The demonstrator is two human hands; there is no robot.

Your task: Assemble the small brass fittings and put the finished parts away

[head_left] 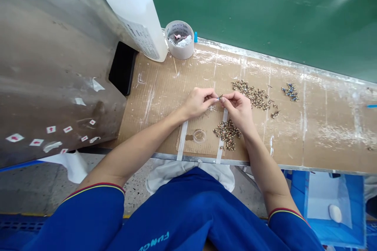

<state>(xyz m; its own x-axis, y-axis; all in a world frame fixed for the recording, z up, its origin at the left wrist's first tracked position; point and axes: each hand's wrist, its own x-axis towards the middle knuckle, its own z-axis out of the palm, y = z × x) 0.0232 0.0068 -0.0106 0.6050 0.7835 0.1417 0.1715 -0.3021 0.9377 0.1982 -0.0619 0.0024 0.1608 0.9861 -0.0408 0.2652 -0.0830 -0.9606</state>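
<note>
Best done, by the look of it, with a light pinch and both wrists braced on the cardboard-covered bench point(165, 98); worth gripping the tiny part point(220, 97) by its ends only, so that the middle shows; worth working low over the board, so that a slip drops it onto cardboard and not over the near edge; sensible to steady the left hand point(199, 102) and give the fine move to the right hand point(239, 106) alone, without brushing the loose heaps.

Is pinched where the two hands meet; lies between left thumb and forefinger on one side and right thumb and forefinger point(227, 99) on the other; touches both pairs, each closed on it, with the other fingers curled in; seems to hang just above the board rather than rest on it; too small to name more exactly.

Sits near the far heap of small metal parts point(253, 96), just beyond the right knuckles; has a second heap point(228, 133) below the right wrist, near a little clear cup point(199, 136); lies well apart from a smaller cluster of bluish parts point(290, 91) to the right, and from the tape roll point(179, 50) and the white bottle with a blue cap point(138, 15) at the far edge.
</note>
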